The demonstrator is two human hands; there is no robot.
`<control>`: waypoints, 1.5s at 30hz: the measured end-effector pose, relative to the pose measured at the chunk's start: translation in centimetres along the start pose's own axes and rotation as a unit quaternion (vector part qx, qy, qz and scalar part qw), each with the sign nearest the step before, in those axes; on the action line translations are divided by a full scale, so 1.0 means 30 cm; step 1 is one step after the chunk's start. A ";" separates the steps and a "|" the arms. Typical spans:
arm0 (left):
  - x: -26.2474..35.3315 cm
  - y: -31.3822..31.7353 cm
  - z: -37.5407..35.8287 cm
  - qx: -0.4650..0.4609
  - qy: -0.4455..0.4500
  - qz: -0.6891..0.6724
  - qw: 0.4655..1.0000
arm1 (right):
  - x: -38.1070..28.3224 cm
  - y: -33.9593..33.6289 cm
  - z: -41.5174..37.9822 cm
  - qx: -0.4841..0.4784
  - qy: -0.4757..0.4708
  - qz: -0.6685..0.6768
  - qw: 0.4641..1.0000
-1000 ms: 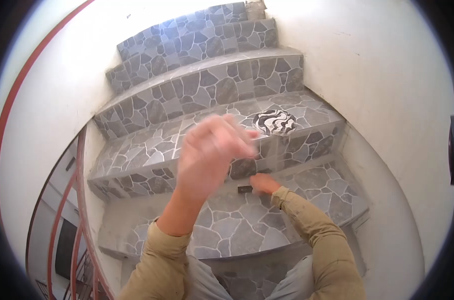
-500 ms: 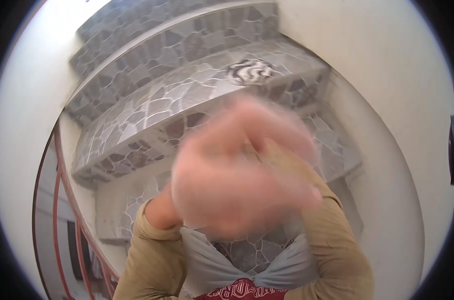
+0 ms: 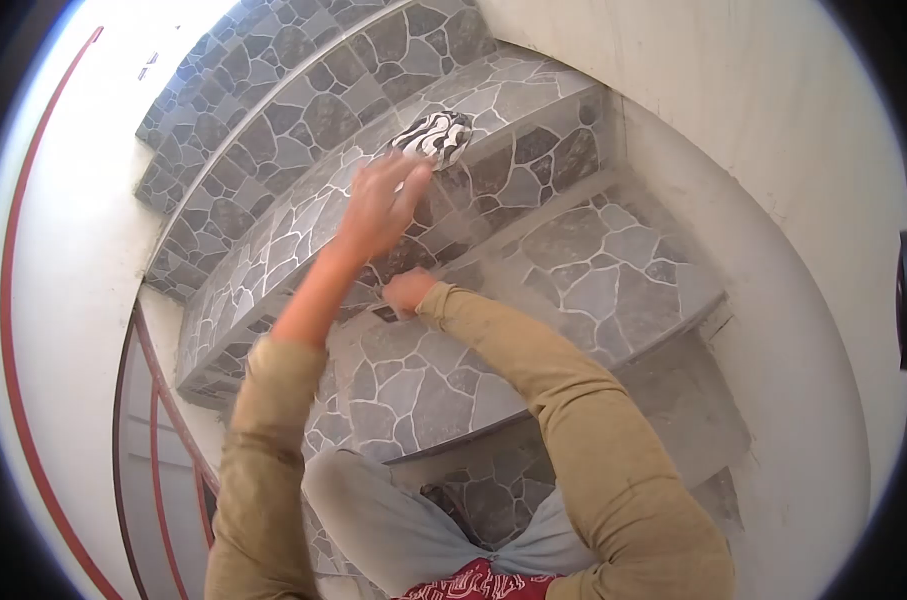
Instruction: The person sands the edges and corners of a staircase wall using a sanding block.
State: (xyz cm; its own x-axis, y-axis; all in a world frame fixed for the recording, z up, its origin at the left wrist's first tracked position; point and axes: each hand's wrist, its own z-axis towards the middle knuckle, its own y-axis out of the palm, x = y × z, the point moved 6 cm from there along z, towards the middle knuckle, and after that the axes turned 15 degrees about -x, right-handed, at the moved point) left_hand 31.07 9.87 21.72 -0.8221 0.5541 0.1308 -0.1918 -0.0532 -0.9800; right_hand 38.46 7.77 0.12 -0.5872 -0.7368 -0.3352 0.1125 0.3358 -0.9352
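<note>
A black-and-white patterned cloth lies bunched on a stone-patterned step. My left hand is raised just in front of the cloth, fingers apart and slightly blurred, with nothing seen in it. Lower down, my right hand is closed near the tread and riser of the lower step. A small dark item shows beside its fingers, too small to name. Whatever the right fingers hold is hidden.
A red railing runs along the lower left. Pale walls curve around on the right. Higher steps rise at the upper left. My bent legs are at the bottom.
The two hands, close together and blurred in front of the camera before, have moved apart and onward to the steps. The view has shifted, and the cloth appears further left.
</note>
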 end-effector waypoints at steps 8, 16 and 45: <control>-0.268 0.198 0.477 -0.111 -0.108 0.108 0.982 | -0.200 -0.141 -0.027 0.060 -0.136 0.028 0.988; -0.292 0.156 -0.034 -0.143 0.011 0.213 0.967 | -0.195 -0.071 0.015 0.097 -0.184 0.103 0.973; 0.202 0.390 0.771 -0.024 0.108 0.186 0.976 | -0.294 -0.072 0.108 0.371 -0.325 0.225 0.840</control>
State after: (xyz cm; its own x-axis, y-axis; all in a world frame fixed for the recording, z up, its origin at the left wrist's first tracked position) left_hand 11.44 -6.60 14.51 -0.6968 0.6664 -0.2653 0.1288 -0.2476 -0.9603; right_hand 46.01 11.64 4.71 0.1834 -0.8789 -0.4404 0.8161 0.3859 -0.4302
